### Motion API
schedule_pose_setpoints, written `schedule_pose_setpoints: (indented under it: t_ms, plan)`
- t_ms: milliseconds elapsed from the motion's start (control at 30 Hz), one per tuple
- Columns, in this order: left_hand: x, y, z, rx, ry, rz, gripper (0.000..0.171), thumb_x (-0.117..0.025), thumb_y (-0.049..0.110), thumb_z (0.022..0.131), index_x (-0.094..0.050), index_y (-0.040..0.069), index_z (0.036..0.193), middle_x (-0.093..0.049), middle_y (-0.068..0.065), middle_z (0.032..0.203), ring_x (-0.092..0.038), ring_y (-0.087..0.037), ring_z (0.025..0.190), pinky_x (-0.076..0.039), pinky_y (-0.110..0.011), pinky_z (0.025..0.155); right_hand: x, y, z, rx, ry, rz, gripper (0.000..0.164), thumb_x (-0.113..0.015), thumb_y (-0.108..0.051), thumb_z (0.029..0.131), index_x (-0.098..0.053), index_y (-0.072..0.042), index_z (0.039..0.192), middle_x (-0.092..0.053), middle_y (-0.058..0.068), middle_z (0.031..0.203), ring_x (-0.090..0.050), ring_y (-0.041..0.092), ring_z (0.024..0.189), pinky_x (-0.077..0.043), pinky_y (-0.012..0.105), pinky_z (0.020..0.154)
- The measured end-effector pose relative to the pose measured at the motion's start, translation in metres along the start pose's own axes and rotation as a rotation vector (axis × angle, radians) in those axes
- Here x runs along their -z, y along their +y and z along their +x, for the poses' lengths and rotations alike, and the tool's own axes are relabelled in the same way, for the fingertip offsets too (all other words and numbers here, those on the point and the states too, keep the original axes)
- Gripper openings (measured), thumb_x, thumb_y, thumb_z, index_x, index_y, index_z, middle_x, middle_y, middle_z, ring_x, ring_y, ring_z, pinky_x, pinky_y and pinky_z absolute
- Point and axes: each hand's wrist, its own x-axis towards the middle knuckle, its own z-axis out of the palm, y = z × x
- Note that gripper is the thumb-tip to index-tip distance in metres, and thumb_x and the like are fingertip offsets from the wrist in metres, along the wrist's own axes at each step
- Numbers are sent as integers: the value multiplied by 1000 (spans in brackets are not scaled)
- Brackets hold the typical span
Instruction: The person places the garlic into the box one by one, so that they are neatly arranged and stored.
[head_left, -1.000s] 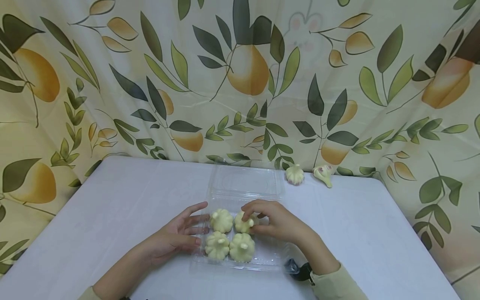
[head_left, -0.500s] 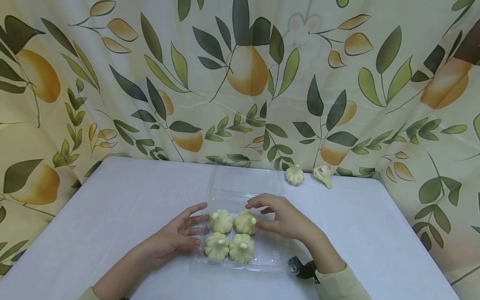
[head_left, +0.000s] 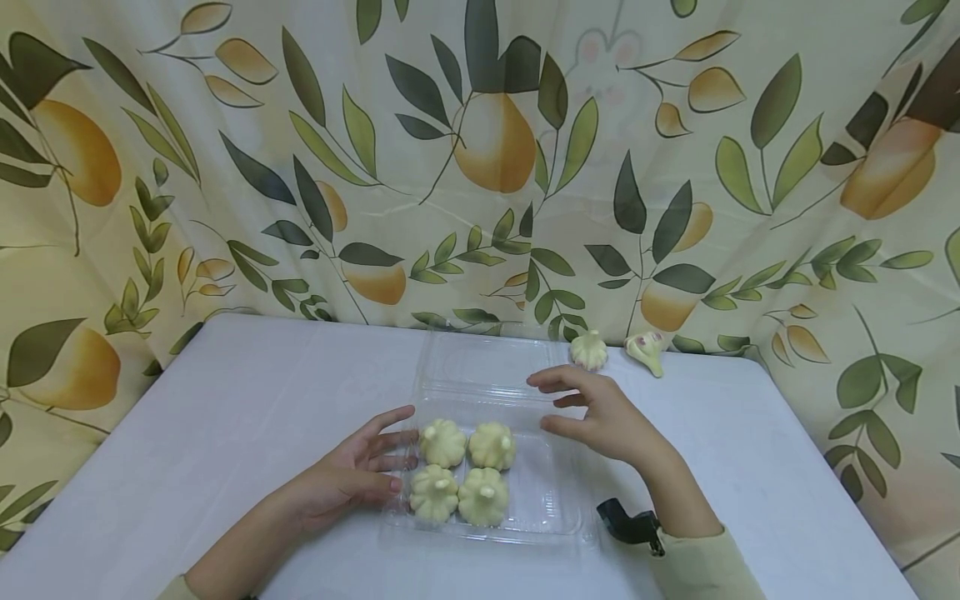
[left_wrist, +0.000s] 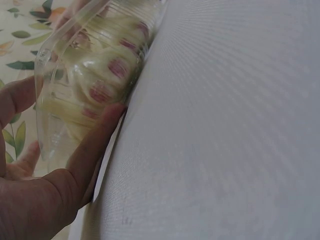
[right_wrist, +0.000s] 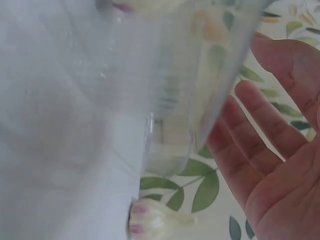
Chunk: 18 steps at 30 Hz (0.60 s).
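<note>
A clear plastic clamshell box (head_left: 551, 492) lies with its lid (head_left: 480, 367) folded back on the table. Several garlic bulbs (head_left: 483, 497) sit stem-up in two rows in its left part. My left hand (head_left: 352, 467) rests against the box's left side, fingers spread; in the left wrist view its thumb (left_wrist: 87, 150) lies along the clear wall, with purple-marked garlic (left_wrist: 100, 75) showing through. Above the box's right part hovers my right hand (head_left: 600, 417), holding nothing, its fingers loosely bent. The right wrist view shows that palm (right_wrist: 280, 200) beside the clear plastic wall (right_wrist: 220, 95).
Two more garlic bulbs lie at the table's back edge: one upright (head_left: 588, 351), the other on its side (head_left: 646, 352). A patterned curtain (head_left: 480, 208) hangs behind the white table (head_left: 300, 383). A black wrist camera (head_left: 630, 525) sits at the right sleeve.
My right hand has let go of the back-right garlic bulb in the box and moved right and away, towards the back. The left hand has stayed in place.
</note>
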Motion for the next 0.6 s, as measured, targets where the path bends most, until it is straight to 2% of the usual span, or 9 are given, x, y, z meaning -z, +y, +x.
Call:
schedule_pose_setpoints:
  t_ms: [300, 600]
  plan:
    - [-1, 1, -1, 4, 8, -7, 90, -68, 1, 90, -15, 22, 160, -20, -21, 162, -39, -37, 140, -54, -41, 89, 13, 8, -5, -40, 81, -19, 45, -80, -9, 84, -64, -15, 126, -64, 4, 130, -62, 30, 118, -55, 42, 93]
    - [-2, 1, -1, 7, 9, -15, 91, -68, -1, 89, -15, 22, 160, -20, -20, 162, -39, -36, 139, -55, -40, 88, 18, 21, -8, -101, 104, -5, 45, -80, -13, 85, -63, -14, 127, -63, 7, 131, -62, 30, 118, -54, 45, 94]
